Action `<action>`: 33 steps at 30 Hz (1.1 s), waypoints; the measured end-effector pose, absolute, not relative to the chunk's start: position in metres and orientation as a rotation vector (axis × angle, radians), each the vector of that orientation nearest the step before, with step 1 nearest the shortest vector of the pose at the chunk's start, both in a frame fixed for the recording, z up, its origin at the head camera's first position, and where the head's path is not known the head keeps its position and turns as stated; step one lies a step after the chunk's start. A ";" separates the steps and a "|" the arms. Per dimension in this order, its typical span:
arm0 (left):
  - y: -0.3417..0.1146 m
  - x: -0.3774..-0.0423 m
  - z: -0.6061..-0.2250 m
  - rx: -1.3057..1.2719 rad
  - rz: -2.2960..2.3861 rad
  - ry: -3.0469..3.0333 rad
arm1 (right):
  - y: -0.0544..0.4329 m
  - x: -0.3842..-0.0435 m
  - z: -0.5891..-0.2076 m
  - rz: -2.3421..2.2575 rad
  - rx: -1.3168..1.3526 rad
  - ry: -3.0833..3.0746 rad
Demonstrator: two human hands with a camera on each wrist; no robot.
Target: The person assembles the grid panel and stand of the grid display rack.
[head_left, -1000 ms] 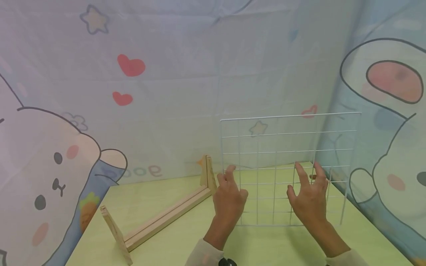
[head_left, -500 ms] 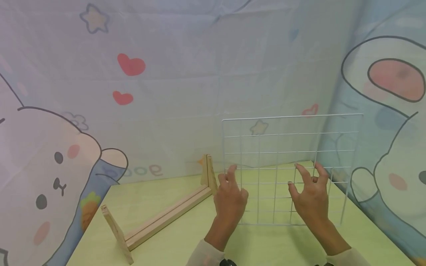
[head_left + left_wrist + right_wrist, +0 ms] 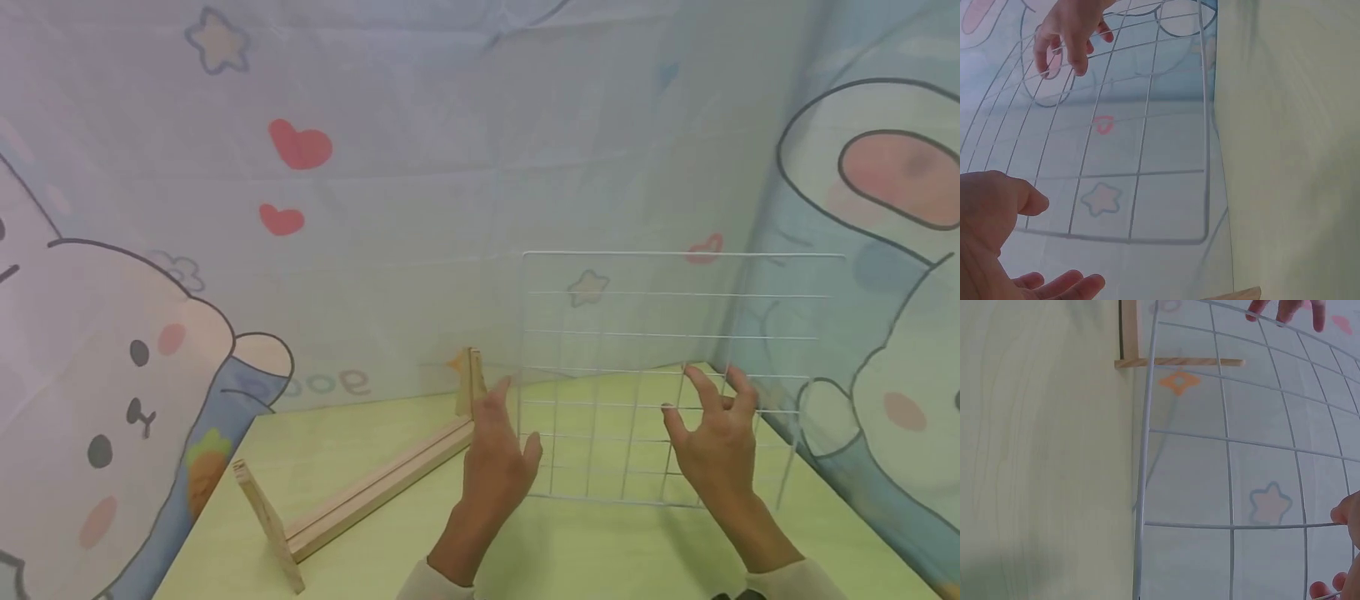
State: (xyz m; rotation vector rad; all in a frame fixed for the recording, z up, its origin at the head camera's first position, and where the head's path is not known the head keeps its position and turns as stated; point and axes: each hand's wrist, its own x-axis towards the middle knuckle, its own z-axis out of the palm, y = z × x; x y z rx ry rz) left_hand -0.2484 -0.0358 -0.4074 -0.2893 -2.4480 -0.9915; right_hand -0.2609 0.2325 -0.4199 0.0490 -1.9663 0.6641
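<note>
One white wire grid (image 3: pixel 637 372), upright over the pale green table (image 3: pixel 585 546), with two hands at it.

We see the right hand (image 3: pixel 716 450) grasping the grid by its wires, thumb on the near side and fingertips showing through the mesh, while the left hand (image 3: pixel 498 458) is released, its fingers extended and its thumb apart, just beside the grid's left edge. We count one wooden stand (image 3: pixel 381 485) on the table, to the left of the grid; it has two end boards (image 3: pixel 268 527) and a long grooved bar between them, and the left hand hides part of the farther board from the head camera. Behind, we count three hearts (image 3: pixel 300 145) printed on the pale backdrop (image 3: pixel 412 125).
</note>
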 end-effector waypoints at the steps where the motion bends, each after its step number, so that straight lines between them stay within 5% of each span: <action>1: -0.041 -0.247 -0.408 -0.286 -1.012 -2.453 | 0.233 -0.261 -0.420 0.671 0.046 -1.964; 33: -0.274 -0.205 -0.410 0.532 -1.089 -2.137 | 0.245 -0.265 -0.426 0.690 0.047 -1.980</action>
